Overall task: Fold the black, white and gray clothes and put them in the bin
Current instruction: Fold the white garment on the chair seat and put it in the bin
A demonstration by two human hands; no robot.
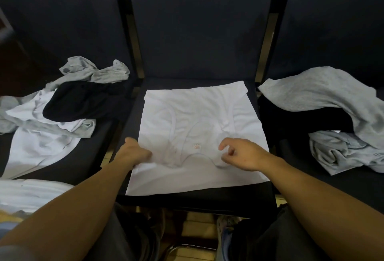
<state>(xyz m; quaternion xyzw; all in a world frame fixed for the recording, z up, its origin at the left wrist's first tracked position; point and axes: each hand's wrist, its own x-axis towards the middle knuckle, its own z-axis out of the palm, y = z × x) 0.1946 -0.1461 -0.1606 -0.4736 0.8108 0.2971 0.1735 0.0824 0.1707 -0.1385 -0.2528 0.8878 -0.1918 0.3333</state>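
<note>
Three dark padded chairs in a row, backs filling the upper part of the frame, black metal frames between them; pale floor visible at bottom centre, under the middle seat (195,199).

On the middle seat, centre of the frame: a white shirt (199,119) spread flat, collar toward the lower edge, small label just under the neckline.

Left hand (133,152), at centre left: closed on the shirt's shoulder, fabric bunched under the fingers. Right hand (243,153), at centre right: half open, fingers curled just over the cloth beside the collar; actual hold on the cloth impossible to tell.

Left seat: a loose pile with a black garment (83,103) on top of white (39,146) and gray pieces (97,71). Right seat: crumpled gray clothes (332,98) over something black (291,123).

Lower left corner: white folded cloth (29,193), its container hard to make out.
</note>
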